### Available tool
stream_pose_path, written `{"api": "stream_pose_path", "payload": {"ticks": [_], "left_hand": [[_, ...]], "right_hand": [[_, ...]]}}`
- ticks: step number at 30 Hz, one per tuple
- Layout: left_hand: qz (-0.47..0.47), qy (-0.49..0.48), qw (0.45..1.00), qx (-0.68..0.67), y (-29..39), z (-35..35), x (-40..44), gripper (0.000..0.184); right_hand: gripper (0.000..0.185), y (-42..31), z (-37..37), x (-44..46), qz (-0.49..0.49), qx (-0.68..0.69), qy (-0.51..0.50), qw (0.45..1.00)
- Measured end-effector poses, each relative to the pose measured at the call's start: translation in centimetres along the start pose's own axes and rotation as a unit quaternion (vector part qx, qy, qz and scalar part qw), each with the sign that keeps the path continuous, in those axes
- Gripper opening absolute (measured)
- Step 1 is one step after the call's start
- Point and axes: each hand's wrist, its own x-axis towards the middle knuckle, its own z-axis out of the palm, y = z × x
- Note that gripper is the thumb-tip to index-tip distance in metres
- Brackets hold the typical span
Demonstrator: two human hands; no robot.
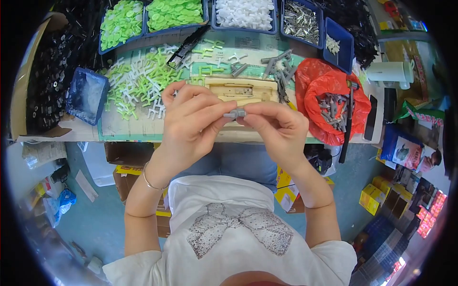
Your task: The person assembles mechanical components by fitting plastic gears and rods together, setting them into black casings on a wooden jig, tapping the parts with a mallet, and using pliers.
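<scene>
Above the table's near edge, my left hand [193, 121] and my right hand [281, 126] meet with thumb and forefinger pinched on a small grey plastic part [234, 113]. Each hand grips one end of it; its exact shape is partly covered by the fingertips. Just behind the hands lies a beige block with a recess [224, 89]. Pliers with yellow handles [288, 101] rest at the block's right side. To the left of the block spreads a pile of green and white Y-shaped plastic pieces [143, 78].
Along the back stand blue bins of green discs [174, 14], white pieces [244, 14] and metal pins [300, 21]. A red bag [310, 81] of grey parts, a black-handled hammer-like tool [349, 114] and a phone [370, 119] lie right. A blue tray [78, 107] sits left.
</scene>
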Motion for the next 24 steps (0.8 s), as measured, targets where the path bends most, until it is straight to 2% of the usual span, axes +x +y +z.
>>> {"api": "stream_pose_path", "payload": {"ticks": [1,4,6,10,12,16,19,20,22,24], "left_hand": [[0.025,0.004,0.998,0.057,0.2,0.1,0.0,0.032],[0.056,0.018,0.993,0.103,0.2,0.3,-0.1,0.036],[0.061,0.020,0.991,0.114,0.1,0.5,-0.3,0.037],[0.085,0.028,0.983,0.160,0.1,1.2,-0.6,0.037],[0.091,0.024,0.982,0.162,0.3,1.6,-0.7,0.036],[0.103,0.011,0.982,0.155,0.4,2.6,-0.8,0.035],[0.063,0.016,0.992,0.110,1.0,3.3,-0.9,0.036],[0.062,0.014,0.992,0.108,1.0,3.3,-1.1,0.036],[-0.017,0.039,0.995,0.090,0.7,2.7,-1.8,0.036],[-0.016,0.037,0.993,0.108,-0.3,3.1,-2.7,0.034]], "right_hand": [[0.014,0.1,0.2,-0.2,0.001,-0.001,0.000,1.000],[0.014,0.4,0.2,-0.5,0.006,0.053,0.037,0.998],[0.020,0.4,-0.5,-0.6,0.009,0.021,0.001,1.000],[0.028,-0.7,-1.1,-0.3,0.032,0.005,0.002,0.999],[0.035,-1.1,-1.5,-0.3,0.016,-0.098,-0.047,0.994],[0.036,-1.2,-1.7,-0.8,0.059,-0.080,-0.033,0.995],[0.027,-0.3,-2.3,-1.4,0.113,-0.033,0.005,0.993],[0.026,0.0,-2.7,-1.5,0.082,-0.044,0.021,0.995],[0.024,0.5,-4.0,-1.8,0.044,-0.078,0.041,0.995],[0.027,1.2,-5.5,-2.1,0.033,-0.121,0.036,0.991]]}}
